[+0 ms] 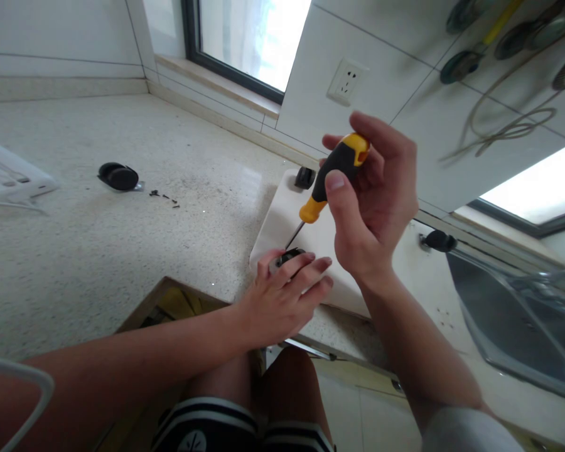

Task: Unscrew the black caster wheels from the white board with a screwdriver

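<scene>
Head view: right hand (381,210), two o'clock, wraps a screwdriver (338,162) aimed toward seven at a central wheel (290,255). Left hand (282,304), fingers slightly spread, clasps the wheel, seemingly steadying it.

Our right hand (374,194) grips a screwdriver (335,171) slanting to the black fitting (292,255) our left hand (282,304) holds at the white board (344,279), near-left corner.

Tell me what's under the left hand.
Under the left hand, a black part shows between thumb and fingers, over the white board. The fingers cover the rest.
</scene>
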Available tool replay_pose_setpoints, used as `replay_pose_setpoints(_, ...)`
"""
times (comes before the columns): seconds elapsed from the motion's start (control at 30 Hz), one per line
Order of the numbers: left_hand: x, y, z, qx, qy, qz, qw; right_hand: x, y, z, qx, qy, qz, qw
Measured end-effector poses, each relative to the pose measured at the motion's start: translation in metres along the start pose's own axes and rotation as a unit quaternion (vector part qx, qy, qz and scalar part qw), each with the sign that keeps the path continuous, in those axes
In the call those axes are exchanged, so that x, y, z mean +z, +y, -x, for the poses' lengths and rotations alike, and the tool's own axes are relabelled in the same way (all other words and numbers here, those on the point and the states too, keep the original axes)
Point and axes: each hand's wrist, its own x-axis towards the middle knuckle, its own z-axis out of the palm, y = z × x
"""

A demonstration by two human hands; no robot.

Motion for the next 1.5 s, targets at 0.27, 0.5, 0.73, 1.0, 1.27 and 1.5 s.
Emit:
replay_pose_setpoints(0.27, -0.013, -0.030, -0.037, 0.033, -0.042, -0.015, 0.998, -0.011, -0.003, -0.004, 0.047, -0.016, 0.034, 0.998)
replay_pose_setpoints(0.5, -0.027, -0.097, -0.054, 0.220, -0.019, 0.063, 0.973, -0.015, -0.006, -0.004, 0.056, -0.021, 0.033, 0.998)
replay_pose_setpoints(0.73, -0.041, -0.131, -0.066, 0.004, -0.294, 0.165, 0.941, -0.026, -0.014, -0.010, 0.044, -0.071, 0.007, 0.997)
replay_pose_setpoints(1.0, -0.050, -0.131, -0.077, 0.013, -0.387, 0.134, 0.912, -0.029, -0.013, -0.015, 0.057, -0.085, 0.059, 0.993)
replay_pose_setpoints(1.27, -0.052, -0.127, -0.077, -0.004, -0.356, 0.129, 0.926, -0.024, 0.000, -0.012, 0.029, -0.057, 0.069, 0.996)
replay_pose_setpoints(1.5, -0.051, -0.123, -0.077, 0.021, -0.313, 0.122, 0.942, -0.006, 0.046, -0.012, -0.104, 0.010, 0.078, 0.991)
